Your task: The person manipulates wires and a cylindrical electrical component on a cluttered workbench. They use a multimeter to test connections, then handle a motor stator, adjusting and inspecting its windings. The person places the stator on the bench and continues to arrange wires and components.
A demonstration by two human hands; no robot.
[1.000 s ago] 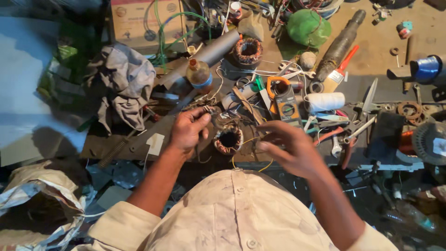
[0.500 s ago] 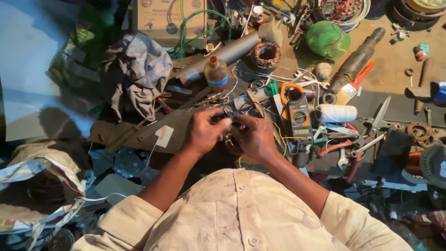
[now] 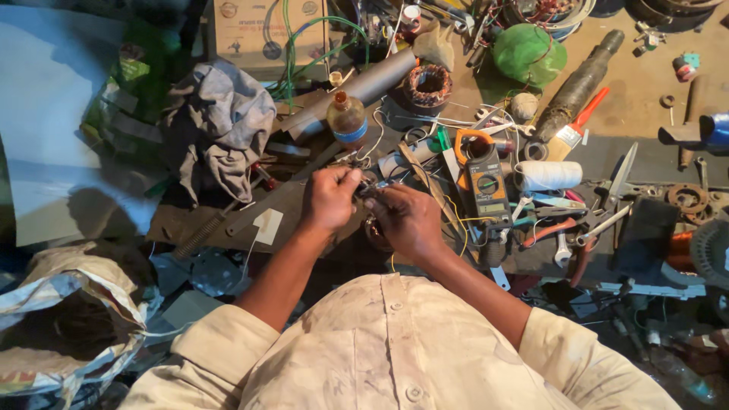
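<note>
My left hand (image 3: 328,199) and my right hand (image 3: 408,220) meet at the middle of a cluttered work surface. Both pinch thin wire ends (image 3: 370,189) of a small copper-wound motor stator (image 3: 373,230). The stator lies mostly hidden under my right hand. An orange clamp meter (image 3: 486,182) lies just right of my hands. An amber glass bottle (image 3: 348,118) with a blue label stands just beyond them.
A second wound stator (image 3: 427,83) and a grey pipe (image 3: 364,82) lie farther back, by a green round object (image 3: 529,53). A grey cloth (image 3: 220,129) is at the left. A white thread roll (image 3: 548,175), red-handled brush (image 3: 577,125), scissors (image 3: 619,178) and pliers (image 3: 554,229) crowd the right.
My hands were apart on either side of the exposed stator. They have come together over it, and the right hand now covers it. The view has shifted slightly.
</note>
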